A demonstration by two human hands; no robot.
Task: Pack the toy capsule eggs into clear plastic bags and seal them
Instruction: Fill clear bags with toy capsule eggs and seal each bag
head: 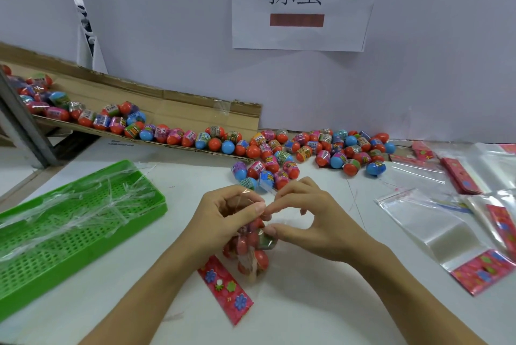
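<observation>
A clear plastic bag [252, 256] with a red flowered header card holds several red capsule eggs and stands at the table's middle. My left hand [223, 219] and my right hand [304, 219] meet over its top, each pinching the open end of the clear film between thumb and fingers. Loose capsule eggs [315, 150], red, blue and pink, lie in a heap just behind my hands. More eggs [117, 121] line a sloped cardboard chute at the back left.
A green perforated tray [72, 230] with scraps of clear film sits at the left. Empty clear bags [435, 221] with red header cards lie spread on the right. A paper sign [298, 1] hangs on the wall behind.
</observation>
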